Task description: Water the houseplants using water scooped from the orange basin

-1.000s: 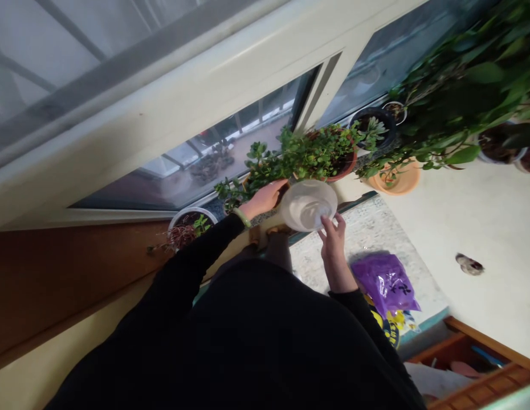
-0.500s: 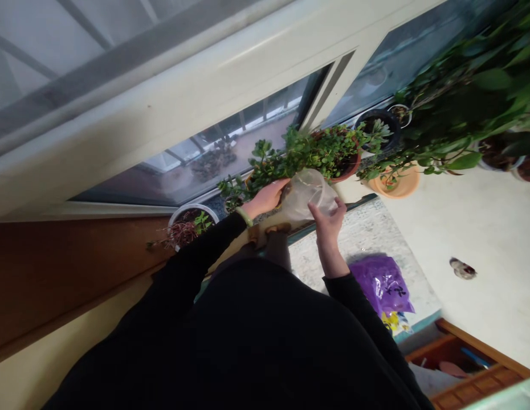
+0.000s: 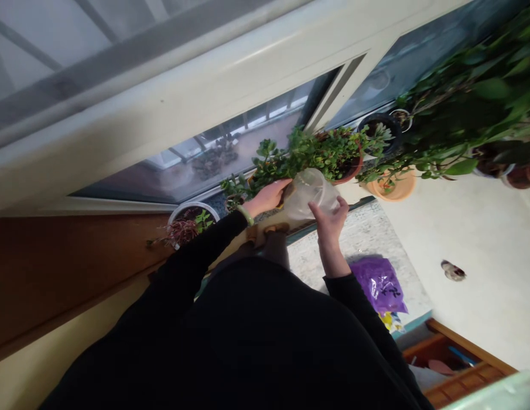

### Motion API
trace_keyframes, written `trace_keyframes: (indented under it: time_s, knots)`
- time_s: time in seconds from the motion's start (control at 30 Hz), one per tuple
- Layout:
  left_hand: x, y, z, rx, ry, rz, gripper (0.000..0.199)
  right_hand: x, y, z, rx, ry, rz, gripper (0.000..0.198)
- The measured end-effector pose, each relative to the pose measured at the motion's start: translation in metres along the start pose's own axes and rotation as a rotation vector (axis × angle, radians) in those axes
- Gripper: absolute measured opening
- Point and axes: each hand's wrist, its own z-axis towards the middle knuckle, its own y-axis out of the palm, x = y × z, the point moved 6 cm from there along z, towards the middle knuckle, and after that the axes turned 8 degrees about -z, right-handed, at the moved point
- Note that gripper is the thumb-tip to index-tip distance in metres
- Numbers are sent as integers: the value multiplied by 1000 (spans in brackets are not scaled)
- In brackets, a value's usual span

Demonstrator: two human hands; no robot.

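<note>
In my right hand [image 3: 330, 222] is a clear plastic tub [image 3: 310, 193], tilted over on its side, with thumb and fingers around its lower right part. My left hand [image 3: 267, 198], with a pale green bangle at the wrist, grips the edge of a yellowish flower pot [image 3: 286, 199] just left of the tub. Its fingertips are partly hidden. Green leafy plants [image 3: 273, 159] grow right above this hand. A reddish-brown pot [image 3: 353, 171] with a bushy plant touches or nearly touches the tub's far side.
A white pot [image 3: 173, 213] with reddish stems stands left on the sill. Farther right are a black pot [image 3: 395, 136], a peach pot [image 3: 402, 185] and large foliage [image 3: 482, 97]. A purple bag [image 3: 378, 282] lies on the speckled slab [image 3: 384, 228], near an open wooden drawer [image 3: 474, 376].
The view has shifted slightly, so the bag, drawer and floor items sit a little further left. Both hands and the tilted tub keep nearly the same position.
</note>
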Motion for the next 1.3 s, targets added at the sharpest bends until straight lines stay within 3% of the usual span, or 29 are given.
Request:
trace_keyframes:
  time_s: [0.2,0.3,0.37,0.43,0.57,0.67,0.77,0.83,0.9,1.0,1.17,1.23,1.3]
  knots:
    - [17,3,-14,-29,13,2,62,20,-1,-1,-24,195,163,99]
    - [36,-1,-33,-53,67,-18,58,34,-13,-9,-77,310,208,88]
    - [47,-11,-47,-39,119,-28,52,42,-26,-15,-108,351,232,81]
    - [52,-32,-56,56,159,-14,47,50,-41,-20,-118,394,245,75]
    - [36,-93,-59,363,104,128,46,57,-71,-25,-104,447,261,70]
    - [9,-116,-51,309,-82,219,43,50,-86,-23,-147,451,291,67]
    - [-7,-120,-52,194,-167,200,39,29,-89,-21,-271,403,347,60]
    - [-1,-123,-62,275,-77,116,37,10,-83,-24,-378,362,405,56]
    - [13,-126,-84,452,81,-20,41,-9,-71,-32,-483,342,470,52]
    - [30,-117,-127,600,221,-295,62,-34,-39,-56,-631,368,563,49]
    - [31,-75,-176,428,21,-727,107,-54,26,-101,-762,409,648,49]
    - [27,-73,-191,469,-38,-786,115,-53,49,-115,-777,410,655,53]
    - [21,-79,-202,520,-98,-850,112,-50,69,-127,-812,403,659,56]
